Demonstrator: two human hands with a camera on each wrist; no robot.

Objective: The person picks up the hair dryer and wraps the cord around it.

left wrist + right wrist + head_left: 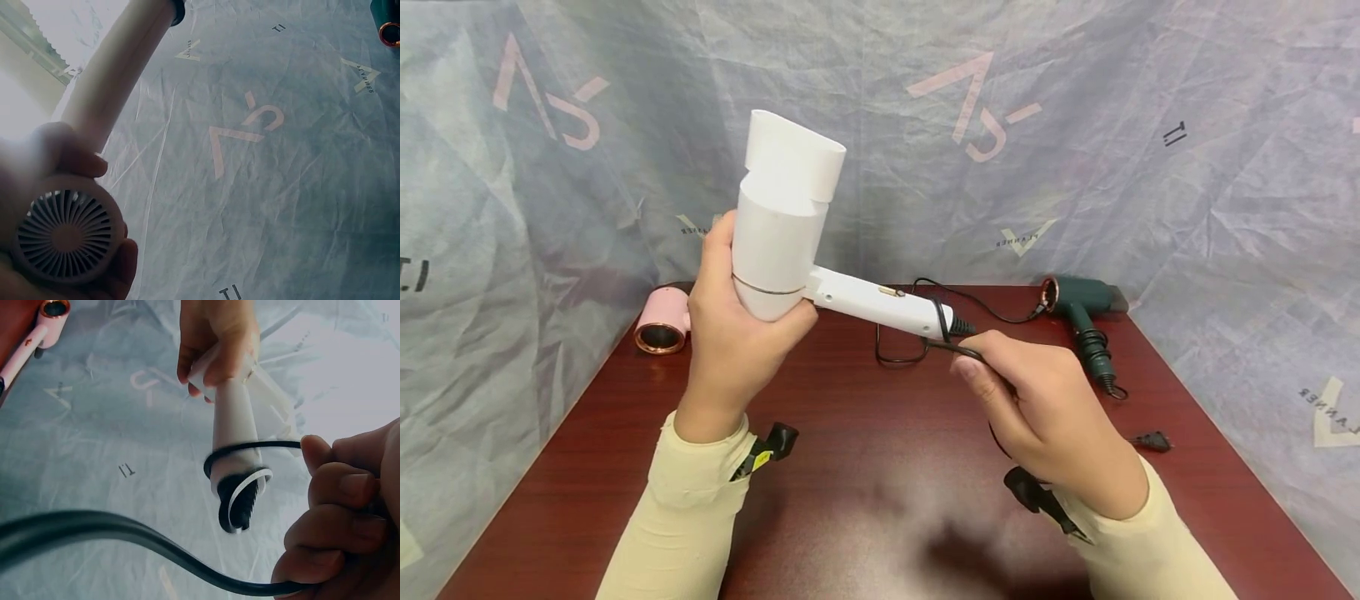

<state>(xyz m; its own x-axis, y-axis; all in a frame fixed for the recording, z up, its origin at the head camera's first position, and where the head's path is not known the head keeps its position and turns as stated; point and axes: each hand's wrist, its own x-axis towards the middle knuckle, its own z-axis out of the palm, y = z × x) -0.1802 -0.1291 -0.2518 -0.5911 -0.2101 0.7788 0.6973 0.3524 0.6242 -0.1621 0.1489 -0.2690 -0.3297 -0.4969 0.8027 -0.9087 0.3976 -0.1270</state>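
Note:
A white hair dryer (778, 237) is held up above the table, its nozzle pointing upward and its handle (880, 304) reaching to the right. My left hand (733, 346) grips the rear of its barrel; the round slatted vent (67, 234) shows between the fingers in the left wrist view. With curled fingers, my right hand (1045, 400) holds the black cord (250, 447) close to the handle's end. One turn of cord passes around the handle there. Part of the cord hangs below the right hand, and its plug (1152, 441) is visible at the right.
A pink hair dryer (662, 321) lies at the table's back left. At the back right is a dark green hair dryer (1082, 296), with cord wound around its handle. Grey printed sheeting (880, 167) surrounds the dark red table (865, 467) at the back and sides.

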